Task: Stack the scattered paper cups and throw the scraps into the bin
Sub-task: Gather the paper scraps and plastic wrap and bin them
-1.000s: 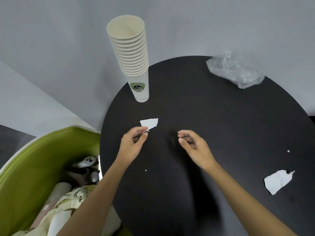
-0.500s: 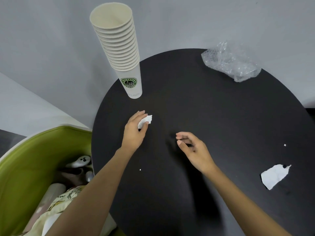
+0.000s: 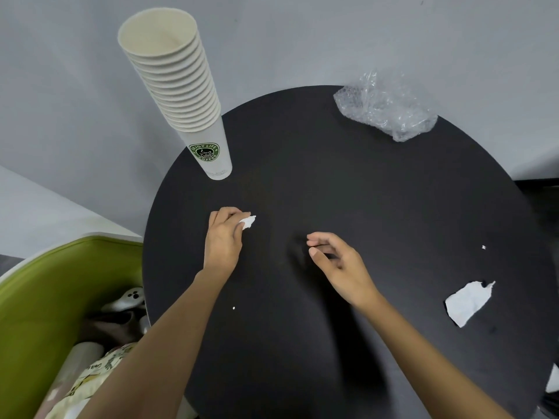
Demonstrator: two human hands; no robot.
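We see soft, even light, faint shadows on the black table (image 3: 363, 192), sharp focus, and the cup stack (image 3: 181, 86) leaning from wide-angle distortion.

Most of the paper scrap (image 3: 250, 222) is buried in the curled fingers of the left hand (image 3: 223, 237), with only a white tip poking out on the right; the green bin (image 3: 39, 297) is cut by the left and near edges, its contents partly covered by the left forearm (image 3: 163, 343); the black table (image 3: 332, 182) runs out of frame near and right; 2 white specks (image 3: 233, 308) are too small to identify; a white shape (image 3: 554, 379) at the right edge is clipped and unidentifiable.
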